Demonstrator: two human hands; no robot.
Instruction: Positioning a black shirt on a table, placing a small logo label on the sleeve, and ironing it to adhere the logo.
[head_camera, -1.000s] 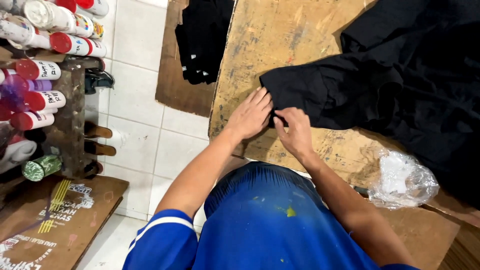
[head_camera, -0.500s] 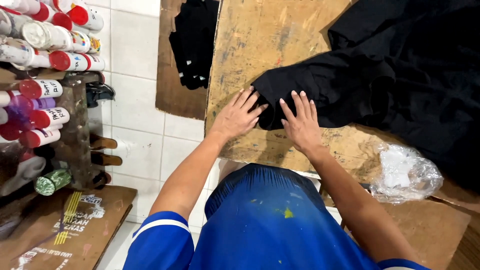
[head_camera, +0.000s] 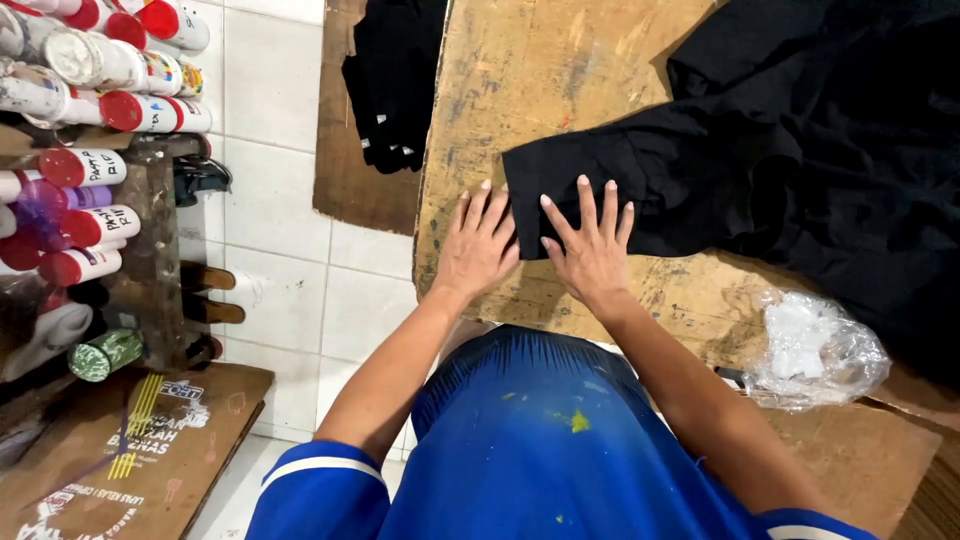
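A black garment (head_camera: 800, 170) lies spread over a worn wooden board (head_camera: 540, 70). One sleeve end of it reaches toward me. My left hand (head_camera: 478, 243) rests flat, fingers apart, at the sleeve's cut edge, fingertips touching the cloth. Beside it my right hand (head_camera: 590, 243) presses flat on the sleeve end with fingers spread. Neither hand holds anything.
A crumpled clear plastic bag (head_camera: 815, 352) lies on the board at my right. A pile of black garments (head_camera: 395, 80) sits on a brown board beyond the left edge. Red-capped white bottles (head_camera: 95, 110) fill a rack at left. White floor tiles (head_camera: 270, 100) lie between.
A second ago both hands pinched the sleeve edge together. They have since opened and now lie flat side by side on the sleeve, which is smoothed out.
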